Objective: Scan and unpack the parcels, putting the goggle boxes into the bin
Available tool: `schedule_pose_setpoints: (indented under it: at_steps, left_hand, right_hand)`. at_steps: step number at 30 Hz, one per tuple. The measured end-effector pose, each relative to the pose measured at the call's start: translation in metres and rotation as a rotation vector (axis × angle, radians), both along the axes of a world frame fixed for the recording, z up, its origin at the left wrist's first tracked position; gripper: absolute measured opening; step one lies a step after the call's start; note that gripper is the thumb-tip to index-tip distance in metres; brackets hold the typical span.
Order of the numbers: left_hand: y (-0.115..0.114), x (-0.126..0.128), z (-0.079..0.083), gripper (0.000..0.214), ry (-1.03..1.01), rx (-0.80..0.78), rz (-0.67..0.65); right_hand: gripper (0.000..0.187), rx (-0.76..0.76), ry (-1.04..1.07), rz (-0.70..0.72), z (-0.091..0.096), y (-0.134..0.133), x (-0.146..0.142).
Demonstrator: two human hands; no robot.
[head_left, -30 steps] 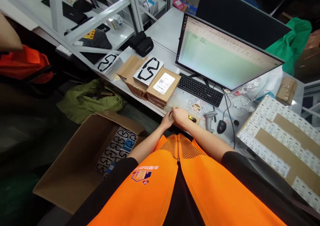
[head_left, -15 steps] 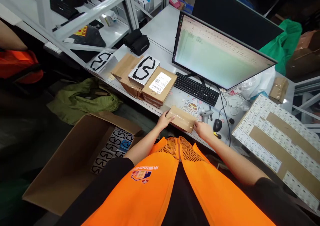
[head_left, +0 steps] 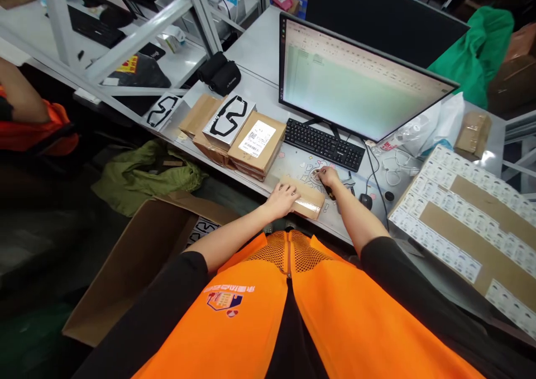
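- We had the carton lying on the worktop, close to its front edge, with clear tape shining on the side nearest us.
- Our left hand rested on the carton's left part, fingers curled over the top; we could not tell whether they gripped it or only pressed.
- Our right hand was just beyond the carton's right end, its fingers closed on a cutter, which showed only as a small dark shape beneath the hand.
- Behind our right wrist we saw part of a scanner, with the mouse just to its right.
- Farther back we had the keyboard in front of a lit monitor.
- To the left of the carton, near it, stood a labelled box, and beside that a white box with a black printed outline.
- On our right lay a card covered with rows of white labels.
- Below, left of the worktop, we saw an open box, partly hidden by our left arm, with printed packs inside.
- At the far left, a co-worker's arm was in view.
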State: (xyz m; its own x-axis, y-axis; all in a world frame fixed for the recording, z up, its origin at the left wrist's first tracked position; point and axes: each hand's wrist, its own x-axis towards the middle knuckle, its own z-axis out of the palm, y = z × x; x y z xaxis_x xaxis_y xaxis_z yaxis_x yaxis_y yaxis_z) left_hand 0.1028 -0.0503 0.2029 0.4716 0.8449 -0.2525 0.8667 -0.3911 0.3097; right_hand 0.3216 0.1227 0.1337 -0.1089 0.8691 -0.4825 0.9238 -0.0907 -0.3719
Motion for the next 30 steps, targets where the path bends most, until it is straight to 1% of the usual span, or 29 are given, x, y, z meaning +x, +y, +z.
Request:
schedule_pose_setpoints:
  at_steps: [3,6,9,12,14,16,19,21,23,25,27,29,30]
  left_hand:
    - [0.002,0.011,0.008,0.046,0.093,-0.048,0.024]
    - [0.004,0.021,0.012,0.044,0.158,-0.084,0.081]
    - [0.010,0.028,0.015,0.044,0.195,-0.129,0.112]
    - [0.019,0.032,0.018,0.053,0.229,-0.169,0.097]
    - [0.026,0.033,0.020,0.062,0.229,-0.178,0.060]
    - [0.033,0.034,0.020,0.066,0.218,-0.167,0.015]
    - [0.036,0.033,0.018,0.063,0.211,-0.124,-0.039]
    - [0.027,0.031,0.012,0.057,0.201,-0.115,-0.069]
    - [0.006,0.027,0.003,0.047,0.176,-0.114,-0.068]
    - [-0.025,0.022,-0.009,0.043,0.140,-0.085,-0.005]
    - [-0.056,0.018,-0.021,0.045,0.091,-0.035,0.089]
    - [-0.078,0.015,-0.032,0.051,0.030,-0.005,0.149]
    - [-0.085,0.013,-0.036,0.053,-0.004,-0.002,0.159]
  right_hand:
    - [0.037,-0.005,0.048,-0.017,-0.020,0.010,-0.015]
    - [0.050,0.015,0.100,-0.021,-0.028,0.003,-0.019]
    - [0.051,0.082,0.260,0.040,-0.028,-0.021,-0.010]
    - [0.045,0.128,0.447,0.183,-0.024,-0.056,0.005]
    - [0.045,0.121,0.518,0.293,-0.021,-0.076,0.014]
    - [0.047,0.099,0.564,0.369,-0.019,-0.086,0.019]
    - [0.049,0.038,0.592,0.395,-0.017,-0.085,0.020]
    - [0.047,0.008,0.595,0.389,-0.017,-0.081,0.019]
    - [0.046,0.017,0.581,0.390,-0.016,-0.079,0.018]
    - [0.047,0.097,0.536,0.398,-0.014,-0.084,0.018]
    - [0.051,0.222,0.460,0.424,-0.008,-0.095,0.019]
    - [0.059,0.313,0.362,0.482,0.002,-0.110,0.017]
    - [0.065,0.329,0.309,0.520,0.007,-0.117,0.016]
